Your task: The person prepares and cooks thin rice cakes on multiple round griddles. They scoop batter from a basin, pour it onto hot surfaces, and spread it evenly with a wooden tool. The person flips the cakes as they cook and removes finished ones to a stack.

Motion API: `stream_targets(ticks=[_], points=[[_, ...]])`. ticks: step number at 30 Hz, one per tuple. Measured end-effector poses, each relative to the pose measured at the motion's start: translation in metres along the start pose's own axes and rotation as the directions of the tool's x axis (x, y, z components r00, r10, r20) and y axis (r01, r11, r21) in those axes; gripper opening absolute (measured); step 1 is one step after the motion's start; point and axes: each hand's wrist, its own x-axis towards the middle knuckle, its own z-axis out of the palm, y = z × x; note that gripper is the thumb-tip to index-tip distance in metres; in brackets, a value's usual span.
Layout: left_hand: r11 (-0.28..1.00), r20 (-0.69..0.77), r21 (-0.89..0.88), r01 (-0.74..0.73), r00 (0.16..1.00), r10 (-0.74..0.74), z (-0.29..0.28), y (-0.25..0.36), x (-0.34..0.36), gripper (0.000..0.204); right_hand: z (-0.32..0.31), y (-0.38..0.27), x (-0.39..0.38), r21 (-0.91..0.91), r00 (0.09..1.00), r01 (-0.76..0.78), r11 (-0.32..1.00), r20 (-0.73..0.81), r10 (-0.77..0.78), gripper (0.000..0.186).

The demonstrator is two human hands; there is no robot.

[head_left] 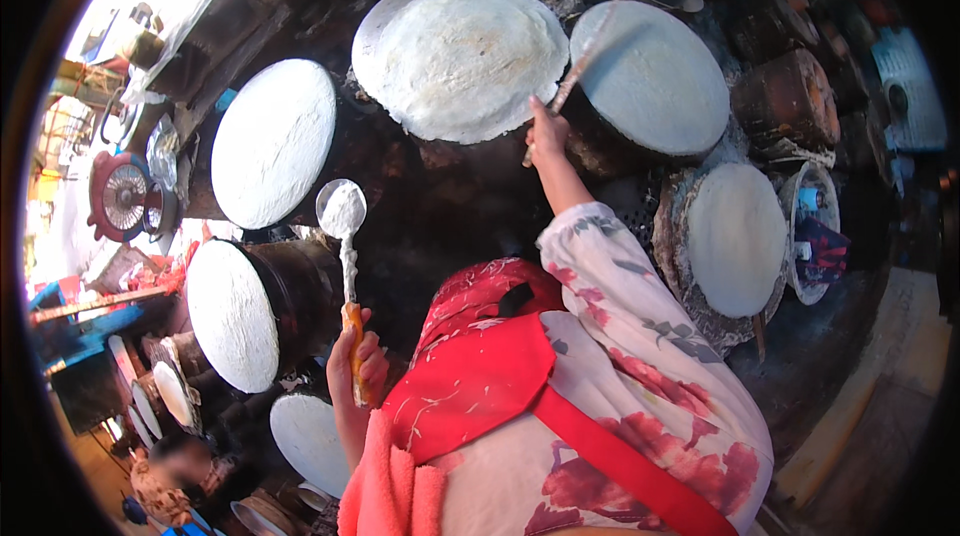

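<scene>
The right hand (546, 131) is closed around a thin stick (574, 84), which slants up and to the right past the knuckles; a short end pokes out below the fist. Just up and to the left of this hand lies a broad white sheet (460, 61), uneven at its edge, on a round pale disc (400, 2) whose rim shows behind it. Whether the stick touches the sheet, I cannot tell. Just up and to the right of the same hand sits a round white-topped griddle (655, 81), with the stick's upper part crossing its left edge. Farther down to the right is another pale round (738, 239).

The left hand (360, 361) grips the orange-brown handle of a ladle (349, 261). Its bowl, straight above the hand, carries a white paste (343, 208), and more clings along the shaft. Left of this hand is a white round face (233, 316) on a dark drum (298, 291); above that, another white round (273, 143). Below the hand, a third round (308, 441) is partly hidden. Well off to the left stands a fan (123, 193).
</scene>
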Motion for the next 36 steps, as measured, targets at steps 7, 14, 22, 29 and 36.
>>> stream_targets(ticks=[7, 14, 22, 29, 36], points=[[0.996, 0.008, 0.071, 0.05, 0.999, -0.051, -0.01, 0.011, 0.002, 0.031, -0.006, -0.018, -0.029, -0.133, 0.956, 0.291, 0.948, 0.012, -0.292, 0.033], [0.978, 0.092, 0.113, 0.173, 0.979, -0.184, -0.026, 0.025, 0.031, 0.03, -0.142, -0.201, -0.101, -0.333, 0.857, 0.507, 0.795, 0.091, -0.508, 0.03], [0.896, 0.168, 0.202, 0.396, 0.887, -0.43, -0.015, 0.036, 0.054, 0.031, -0.324, -0.442, -0.233, -0.923, 0.627, 0.226, -0.311, 0.382, -0.678, 0.023], [0.865, 0.236, 0.311, 0.394, 0.849, -0.472, -0.009, 0.08, 0.047, 0.031, -0.307, -0.335, -0.29, -0.925, 0.651, -0.169, -0.34, 0.155, -0.743, 0.017], [0.862, 0.158, 0.321, 0.392, 0.876, -0.456, -0.002, 0.083, 0.043, 0.031, -0.36, -0.142, -0.232, -0.955, 0.701, -0.088, -0.284, 0.143, -0.699, 0.015]])
